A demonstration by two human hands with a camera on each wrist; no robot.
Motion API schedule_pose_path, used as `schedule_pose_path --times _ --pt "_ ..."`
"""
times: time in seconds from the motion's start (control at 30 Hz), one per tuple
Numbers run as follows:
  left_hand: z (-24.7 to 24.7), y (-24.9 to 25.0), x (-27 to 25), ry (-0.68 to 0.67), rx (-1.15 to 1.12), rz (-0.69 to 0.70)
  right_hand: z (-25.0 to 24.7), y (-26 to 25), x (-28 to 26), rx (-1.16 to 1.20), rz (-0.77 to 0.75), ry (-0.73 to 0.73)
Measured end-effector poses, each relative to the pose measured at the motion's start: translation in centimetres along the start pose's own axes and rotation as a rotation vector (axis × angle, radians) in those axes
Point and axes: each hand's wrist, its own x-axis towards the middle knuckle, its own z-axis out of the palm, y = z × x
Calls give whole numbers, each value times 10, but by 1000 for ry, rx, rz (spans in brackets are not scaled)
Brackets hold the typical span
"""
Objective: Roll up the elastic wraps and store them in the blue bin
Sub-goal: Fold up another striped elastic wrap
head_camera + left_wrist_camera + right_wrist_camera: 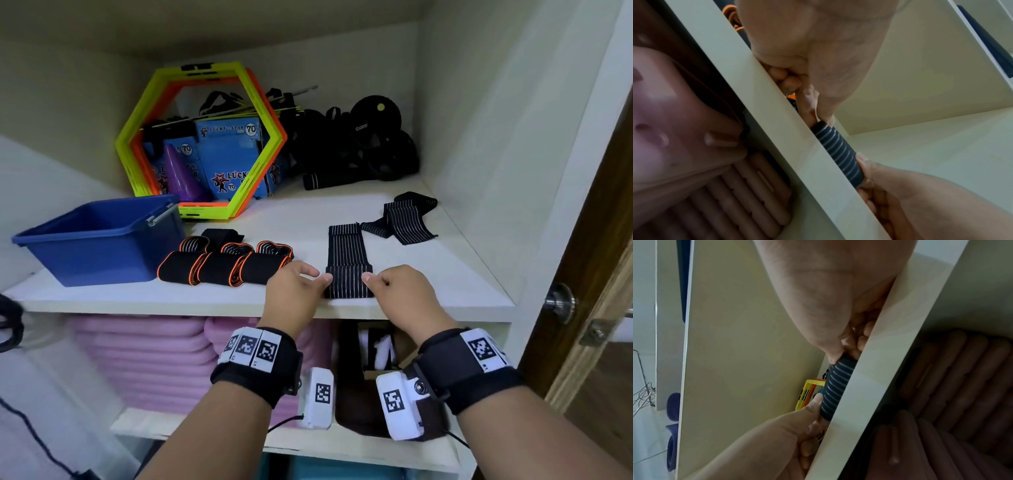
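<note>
A black elastic wrap with thin white stripes [346, 253] lies flat on the white shelf [445, 274], its near end turned into a small roll [348, 282] at the front edge. My left hand [294, 289] pinches the roll's left end with thumb and finger. My right hand [400, 291] pinches its right end. The wrist views show the same striped roll [838, 152] [835, 389] held between both thumbs. A second striped wrap [400, 219] lies loose at the back right. The blue bin [99, 240] stands empty at the shelf's left.
Several rolled black wraps with orange edging [222, 262] lie between the bin and my left hand. Yellow and orange hexagon frames [202, 137], blue boxes and black gear fill the back. Pink mats [150, 356] sit below. A wooden door [596, 274] stands at right.
</note>
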Motion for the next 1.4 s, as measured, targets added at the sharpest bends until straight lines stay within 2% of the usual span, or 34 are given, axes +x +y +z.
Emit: schedule_pose_path --times 0.17,0.37,0.53,0.63,0.73,0.87,1.27,1.4 --pt "0 4 2 -22 -10 46 4 5 3 46 42 98" --pt "-1 -2 9 -135 105 212 2 -2 1 85 16 120" --pt "-7 -7 8 -206 224 350 8 1 -2 -157 -34 63" --pt "-14 -6 6 -351 144 279 4 5 -5 -146 -44 -24" --pt "-18 -8 5 -431 198 323 -3 12 -4 -93 -55 -108" --pt "-18 -12 8 -430 178 343 -6 10 1 -65 -64 -120" --pt "-3 -3 10 -258 164 167 5 4 3 38 35 102" --pt "-2 5 9 -262 193 106 0 -5 9 56 93 58"
